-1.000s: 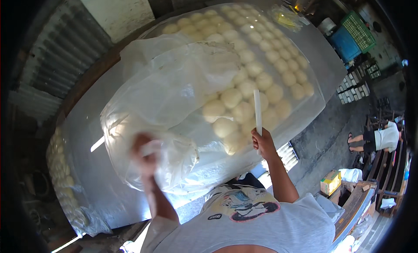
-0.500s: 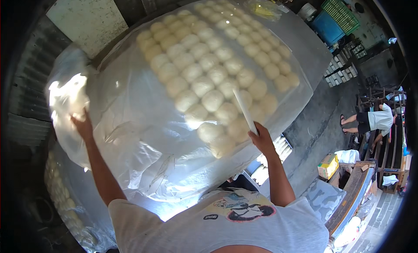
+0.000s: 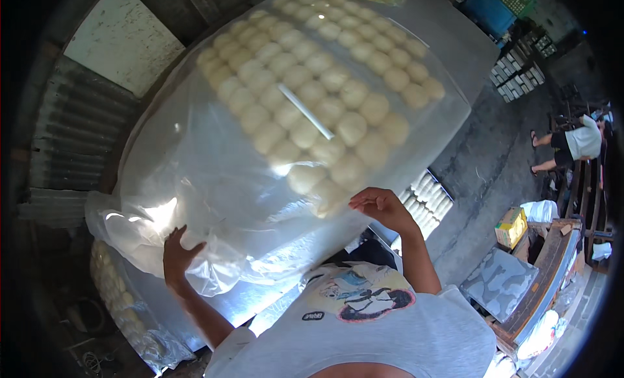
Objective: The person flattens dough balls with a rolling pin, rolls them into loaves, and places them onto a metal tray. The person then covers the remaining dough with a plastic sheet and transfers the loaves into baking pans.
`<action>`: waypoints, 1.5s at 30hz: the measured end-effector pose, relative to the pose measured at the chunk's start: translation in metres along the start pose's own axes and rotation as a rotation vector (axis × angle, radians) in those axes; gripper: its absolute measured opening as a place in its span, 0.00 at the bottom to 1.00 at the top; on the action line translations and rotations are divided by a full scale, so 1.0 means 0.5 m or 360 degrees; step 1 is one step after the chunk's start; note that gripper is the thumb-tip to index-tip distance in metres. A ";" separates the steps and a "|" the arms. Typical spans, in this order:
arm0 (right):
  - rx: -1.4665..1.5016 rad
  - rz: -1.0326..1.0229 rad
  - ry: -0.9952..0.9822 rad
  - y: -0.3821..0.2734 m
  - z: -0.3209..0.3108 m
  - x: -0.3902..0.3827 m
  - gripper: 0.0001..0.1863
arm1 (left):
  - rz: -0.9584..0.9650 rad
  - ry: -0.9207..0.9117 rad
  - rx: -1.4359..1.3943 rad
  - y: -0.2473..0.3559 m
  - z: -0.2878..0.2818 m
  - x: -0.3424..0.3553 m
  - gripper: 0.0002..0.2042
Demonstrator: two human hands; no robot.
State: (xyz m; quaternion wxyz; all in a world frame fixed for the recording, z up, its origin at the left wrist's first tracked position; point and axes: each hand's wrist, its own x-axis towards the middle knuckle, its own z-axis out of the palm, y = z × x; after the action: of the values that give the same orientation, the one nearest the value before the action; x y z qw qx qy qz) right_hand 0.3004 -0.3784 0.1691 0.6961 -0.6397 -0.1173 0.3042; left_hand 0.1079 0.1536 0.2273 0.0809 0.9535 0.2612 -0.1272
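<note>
Rows of round pale dough balls [image 3: 354,128] cover the table under a clear plastic sheet [image 3: 221,163]. On top of the sheet, over the dough balls, lies a white stick [image 3: 305,111], apart from both hands. My left hand [image 3: 182,253] is at the bunched near-left part of the sheet, fingers spread and thumb out, gripping nothing. My right hand [image 3: 385,210] hovers by the near edge of the dough balls, its fingers loosely bent and holding nothing.
More dough balls [image 3: 123,306] lie under plastic at the lower left. A tray of pale dough pieces [image 3: 426,206] stands right of the table. A person [image 3: 582,141] is at the far right, beyond a wooden bench [image 3: 539,287] with a yellow box [image 3: 511,227].
My right hand has let go of the white stick, which now lies farther left on the sheet. My left hand has come down and nearer, and the lifted plastic has dropped.
</note>
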 end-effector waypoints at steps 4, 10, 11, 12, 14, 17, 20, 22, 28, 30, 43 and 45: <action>-0.0132 0.0117 -0.0163 -0.003 -0.100 -0.111 0.11 | -0.0228 -0.1017 0.0198 -0.085 0.112 0.021 0.50; -0.0072 0.0099 0.0501 0.053 -0.309 -0.289 0.13 | -0.0798 -0.0541 0.0767 0.101 0.189 -0.153 0.36; 0.0077 0.0130 0.0618 0.082 -0.346 -0.305 0.13 | -0.0447 0.0121 0.0497 0.103 0.267 -0.167 0.31; 0.0163 0.0198 0.0760 0.136 -0.380 -0.314 0.14 | -0.0084 0.0780 0.0225 0.112 0.339 -0.167 0.27; 0.0242 0.0411 0.1139 0.273 -0.434 -0.320 0.14 | 0.0274 0.0978 -0.0171 0.239 0.481 -0.183 0.26; -0.0524 0.0518 0.1142 0.688 -0.554 -0.499 0.10 | 0.0262 0.0684 -0.0032 0.467 0.532 -0.254 0.28; -0.0411 0.1915 0.0526 0.804 -0.479 -0.597 0.10 | 0.0184 0.0696 0.0050 0.424 0.672 -0.302 0.30; -0.0579 0.2074 0.0114 0.739 -0.419 -0.687 0.11 | 0.0162 0.0795 0.0029 0.431 0.671 -0.308 0.31; -0.0798 0.1473 0.0380 0.747 -0.463 -0.724 0.08 | 0.0151 0.0857 0.0024 0.446 0.653 -0.298 0.33; -0.1035 0.0920 0.0381 0.775 -0.541 -0.765 0.07 | 0.0206 0.0834 0.0019 0.459 0.656 -0.278 0.33; -0.1061 0.1110 0.0902 0.640 -0.888 -0.426 0.24 | -0.0245 0.0602 0.0350 0.520 0.721 -0.332 0.28; -0.1069 0.1235 0.0898 0.649 -0.936 -0.412 0.21 | -0.0733 0.0481 0.0305 0.581 0.742 -0.382 0.28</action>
State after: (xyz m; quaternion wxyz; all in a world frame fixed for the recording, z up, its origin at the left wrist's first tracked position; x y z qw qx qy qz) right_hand 0.3079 -0.8812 -0.1685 0.2971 -0.8777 0.2255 0.3009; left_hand 0.0252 -0.2664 -0.0470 -0.0805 0.8804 0.4667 -0.0228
